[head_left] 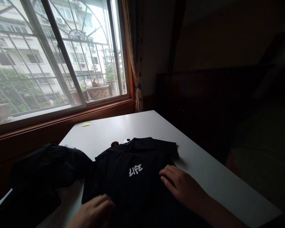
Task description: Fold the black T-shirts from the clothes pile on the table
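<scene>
The shirt [137, 152] lies between and ahead of both hands. The right hand [175, 181], fingers slightly curled, is at the shirt's right side; bare table [218, 180] runs rightward from there to the edge. Ahead-left of the left hand [93, 209], fingers bent, sits a black bundle [52, 164]. Whether either pinches cloth, I cannot tell.

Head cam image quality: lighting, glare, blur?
Head view: window bright, sky washed out, right side of frame nearly black; head view: pale sheen on the white table, black shirt losing fold detail; head view: left hand looks slightly blurred, right hand dim.
</scene>
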`<state>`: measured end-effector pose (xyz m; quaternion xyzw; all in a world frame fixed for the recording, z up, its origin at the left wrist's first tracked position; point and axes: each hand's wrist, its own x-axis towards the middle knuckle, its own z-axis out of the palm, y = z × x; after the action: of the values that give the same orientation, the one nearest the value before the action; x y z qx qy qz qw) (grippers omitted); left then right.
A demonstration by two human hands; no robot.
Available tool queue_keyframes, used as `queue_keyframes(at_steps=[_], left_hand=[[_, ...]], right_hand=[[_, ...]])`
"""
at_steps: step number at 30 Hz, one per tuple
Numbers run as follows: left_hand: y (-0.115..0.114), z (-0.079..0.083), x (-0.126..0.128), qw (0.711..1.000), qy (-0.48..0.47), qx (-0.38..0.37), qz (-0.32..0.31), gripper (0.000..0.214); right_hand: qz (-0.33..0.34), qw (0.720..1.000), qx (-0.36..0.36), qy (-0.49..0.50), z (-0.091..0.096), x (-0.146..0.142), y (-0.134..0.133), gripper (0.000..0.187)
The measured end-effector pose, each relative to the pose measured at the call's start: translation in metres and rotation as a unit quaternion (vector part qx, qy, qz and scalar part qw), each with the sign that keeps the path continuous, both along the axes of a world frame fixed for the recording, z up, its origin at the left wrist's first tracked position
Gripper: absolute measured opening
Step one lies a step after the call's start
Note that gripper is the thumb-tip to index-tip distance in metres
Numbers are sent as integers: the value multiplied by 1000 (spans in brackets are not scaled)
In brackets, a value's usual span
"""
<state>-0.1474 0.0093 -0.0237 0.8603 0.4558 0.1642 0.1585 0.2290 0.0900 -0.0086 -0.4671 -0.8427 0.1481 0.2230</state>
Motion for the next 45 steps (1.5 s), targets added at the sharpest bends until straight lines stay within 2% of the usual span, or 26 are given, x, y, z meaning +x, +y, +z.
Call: queue_keyframes(at_steps=[3, 6, 7, 9, 12, 15, 21, 26, 29, 34, 37, 42, 45], left_hand=[[56, 2, 11, 992, 25, 76, 99, 39], [114, -13, 27, 967, 139, 85, 194, 49], [130, -21, 32, 955, 179, 65, 227, 52], [155, -37, 39, 946, 195, 52, 253, 56], [174, -54, 47, 942, 199, 46, 267, 61], [182, -60, 53, 943, 199, 42, 263, 62], [192, -58, 83, 951, 191, 38, 238, 62], [191, -57, 100, 950, 188, 32, 248, 63], [185, -57, 85, 944, 188, 27, 271, 64], [171, -60, 34, 932, 198, 19, 302, 61], [163, -60, 14, 928, 209, 19, 308, 58], [157, -59, -1, 932, 216, 14, 290, 54], [158, -60, -17, 935, 218, 7, 281, 54]], right_hand=[[-8, 998, 67, -2, -5, -27, 63, 34], [-55, 995, 74, -44, -30, -58, 120, 43], [-70, 994, 63, -62, -39, -67, 134, 45], [-76, 992, 28, -100, -55, -79, 153, 50], [-77, 988, -8, -133, -73, -75, 166, 58], [-102, 984, -19, -147, -82, -48, 175, 62], [-148, 974, -12, -168, -88, 22, 189, 64], [-151, 972, -14, -177, -89, 54, 192, 63], [-153, 971, -16, -181, -90, 60, 193, 63], [-158, 970, -20, -186, -94, 62, 195, 64], [-167, 967, -19, -192, -95, 60, 193, 64], [-170, 964, -24, -201, -90, 46, 174, 64], [-142, 970, -23, -198, -84, 29, 157, 66]])
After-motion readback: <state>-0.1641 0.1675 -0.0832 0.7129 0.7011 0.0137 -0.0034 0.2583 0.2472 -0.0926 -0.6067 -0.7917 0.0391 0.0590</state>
